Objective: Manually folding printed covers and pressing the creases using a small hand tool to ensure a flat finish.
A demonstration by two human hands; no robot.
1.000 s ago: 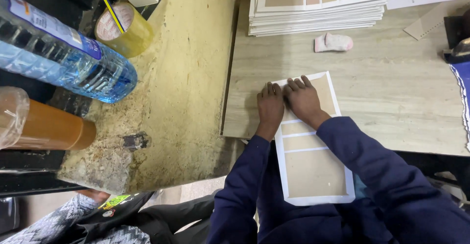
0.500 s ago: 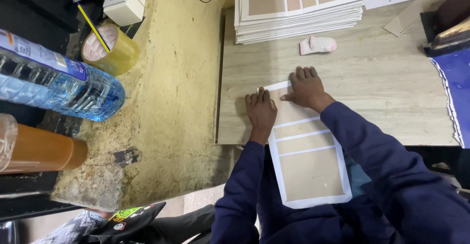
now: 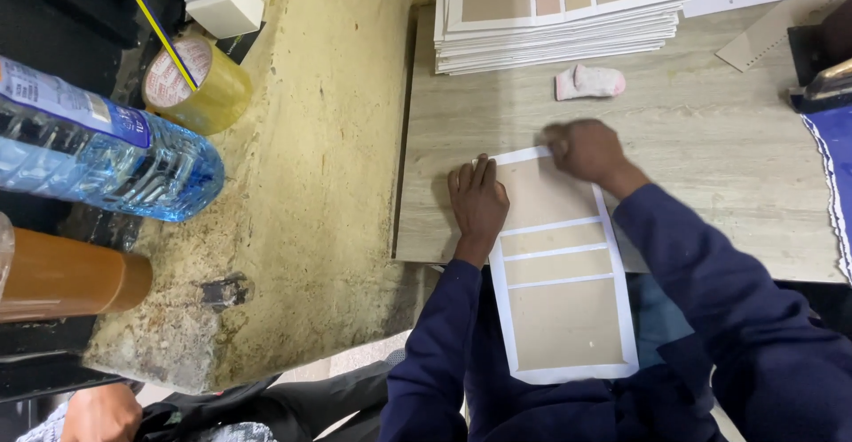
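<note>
A flat card sheet [image 3: 559,273] with brown panels and white borders lies on the light wooden board [image 3: 710,185], its near end hanging over the edge above my lap. My left hand [image 3: 477,201] presses flat on the sheet's far left corner. My right hand [image 3: 586,151], blurred by motion, rests with its fingers on the sheet's far right edge. Both arms wear dark blue sleeves.
A stack of the same card sheets [image 3: 559,11] sits at the back of the board, a small pink-white rag [image 3: 589,81] before it. Left on the rough yellowish surface: tape roll [image 3: 191,82], blue water bottle [image 3: 98,153], brown bottle [image 3: 62,275]. Another person's hand [image 3: 102,411] bottom left.
My right hand has slid right along the sheet's far edge, away from my left hand, which stays pressed on the left corner. The camera view has shifted slightly.
</note>
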